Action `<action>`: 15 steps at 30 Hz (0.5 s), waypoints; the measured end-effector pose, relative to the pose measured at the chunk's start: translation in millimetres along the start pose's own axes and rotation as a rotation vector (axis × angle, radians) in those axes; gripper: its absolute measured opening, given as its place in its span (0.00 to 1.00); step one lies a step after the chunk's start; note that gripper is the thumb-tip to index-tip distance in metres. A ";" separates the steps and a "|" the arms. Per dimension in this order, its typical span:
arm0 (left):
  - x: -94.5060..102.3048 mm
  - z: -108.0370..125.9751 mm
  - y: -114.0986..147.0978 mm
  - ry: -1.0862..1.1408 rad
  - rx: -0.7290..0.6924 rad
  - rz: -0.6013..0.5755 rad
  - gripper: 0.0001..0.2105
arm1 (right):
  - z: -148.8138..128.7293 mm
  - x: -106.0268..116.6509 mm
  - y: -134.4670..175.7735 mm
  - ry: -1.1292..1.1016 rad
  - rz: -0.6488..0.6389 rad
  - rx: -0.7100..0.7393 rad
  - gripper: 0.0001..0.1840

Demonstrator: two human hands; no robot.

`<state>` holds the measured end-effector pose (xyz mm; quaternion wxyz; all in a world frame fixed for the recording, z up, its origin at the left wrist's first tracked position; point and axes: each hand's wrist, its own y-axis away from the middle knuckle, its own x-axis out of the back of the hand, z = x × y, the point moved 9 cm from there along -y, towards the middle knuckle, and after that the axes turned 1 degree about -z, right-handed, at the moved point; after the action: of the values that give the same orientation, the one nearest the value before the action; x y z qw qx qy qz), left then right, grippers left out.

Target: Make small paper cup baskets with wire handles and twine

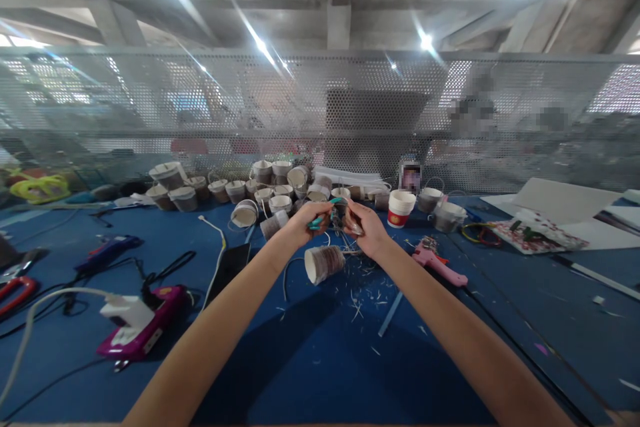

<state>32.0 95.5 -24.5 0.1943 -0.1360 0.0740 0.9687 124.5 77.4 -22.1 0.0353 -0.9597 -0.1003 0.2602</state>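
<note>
Both my hands are raised close together above the middle of the blue table. My left hand (pixel 307 220) is closed around a tool with teal handles (pixel 316 222); its working end is too small to make out. Fingers pinched, my right hand (pixel 364 225) faces it just to the right, and what it grips is hidden. Below them a small cup wrapped in brownish material (pixel 327 263) lies on its side, its pale opening turned left. Thin loose strands and clippings (pixel 357 273) are scattered beneath my right hand.
Several small wrapped buckets (pixel 236 191) stand and lie along the back. A red-and-white paper cup (pixel 401 208) and a pink glue gun (pixel 440 263) are at the right. On the left are a purple power strip (pixel 145 330), cables and red-handled scissors (pixel 17 293). Behind rises a perforated metal screen (pixel 280 107).
</note>
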 end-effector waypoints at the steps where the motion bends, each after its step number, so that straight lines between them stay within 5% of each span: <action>1: -0.3 0.8 -0.2 -0.017 -0.010 -0.007 0.12 | -0.4 0.5 -0.1 0.001 -0.002 -0.001 0.18; 15: 17.2 3.6 0.4 -0.045 -0.024 0.218 0.13 | 1.7 0.6 -3.2 -0.032 -0.011 0.000 0.21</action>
<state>15.8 101.9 -26.1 0.0875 -0.1075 0.0722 0.9877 123.6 80.6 -23.5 0.0352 -0.9548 -0.1063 0.2755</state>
